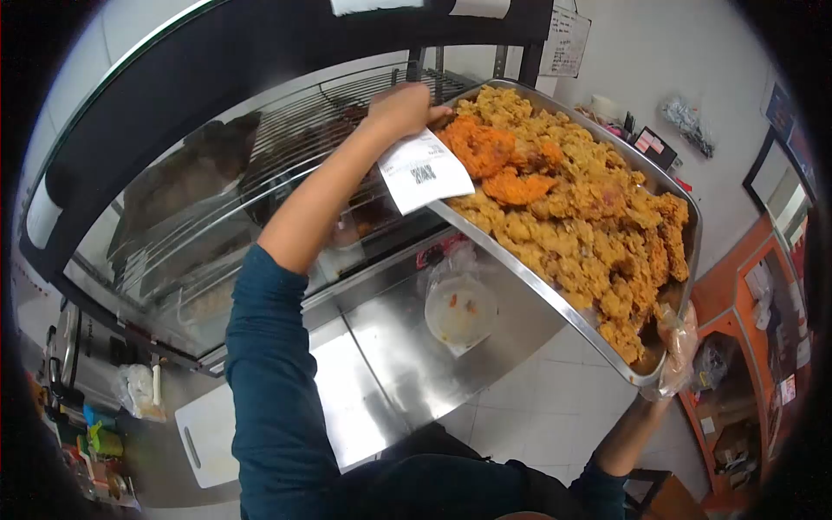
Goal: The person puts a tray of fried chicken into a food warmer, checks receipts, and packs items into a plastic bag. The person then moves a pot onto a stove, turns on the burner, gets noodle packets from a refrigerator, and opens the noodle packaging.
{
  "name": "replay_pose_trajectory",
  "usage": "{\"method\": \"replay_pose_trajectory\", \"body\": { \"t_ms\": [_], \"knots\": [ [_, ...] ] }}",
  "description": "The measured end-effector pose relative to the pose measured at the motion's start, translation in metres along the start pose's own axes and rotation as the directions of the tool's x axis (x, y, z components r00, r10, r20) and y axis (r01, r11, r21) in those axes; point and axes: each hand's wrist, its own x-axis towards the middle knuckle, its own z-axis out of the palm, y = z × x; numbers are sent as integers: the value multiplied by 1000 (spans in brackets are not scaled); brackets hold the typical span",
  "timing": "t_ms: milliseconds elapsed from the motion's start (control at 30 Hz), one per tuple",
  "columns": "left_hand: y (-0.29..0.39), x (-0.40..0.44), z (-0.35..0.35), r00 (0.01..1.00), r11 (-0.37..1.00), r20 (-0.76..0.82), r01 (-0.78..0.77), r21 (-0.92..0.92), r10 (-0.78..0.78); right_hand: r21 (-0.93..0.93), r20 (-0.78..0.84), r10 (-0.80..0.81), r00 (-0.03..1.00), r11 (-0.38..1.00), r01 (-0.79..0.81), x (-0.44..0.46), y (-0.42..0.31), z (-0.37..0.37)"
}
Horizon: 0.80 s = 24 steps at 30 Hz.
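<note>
A metal tray piled with golden fried chicken is held up at a slant between my hands. Several redder chicken pieces lie at its far left end. My left hand is bare and closed at the tray's far left corner; part of its grip is hidden. A white printed slip with a square code hangs just below that hand, over the tray's edge. My right hand, in a clear plastic glove, is wrapped around the near right corner.
Left of the tray is a glass display case with a wire rack. Below, a steel counter bears a plastic-lined round container. A white cutting board lies at lower left. An orange shelf unit stands at right.
</note>
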Motion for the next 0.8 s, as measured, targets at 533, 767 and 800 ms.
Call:
{"method": "replay_pose_trajectory", "body": {
  "t_ms": [533,767,800],
  "knots": [
    [-11,19,-51,952,789,-193,306,533,-239,268,244,13,970,960,-80,100,23,135],
    [64,-123,-29,866,960,-433,281,3,-252,303,401,-25,916,947,-107,113,41,182],
    [60,-137,-21,825,960,-500,276,-52,-264,425,428,5,904,881,-206,112,38,191]
  ]
}}
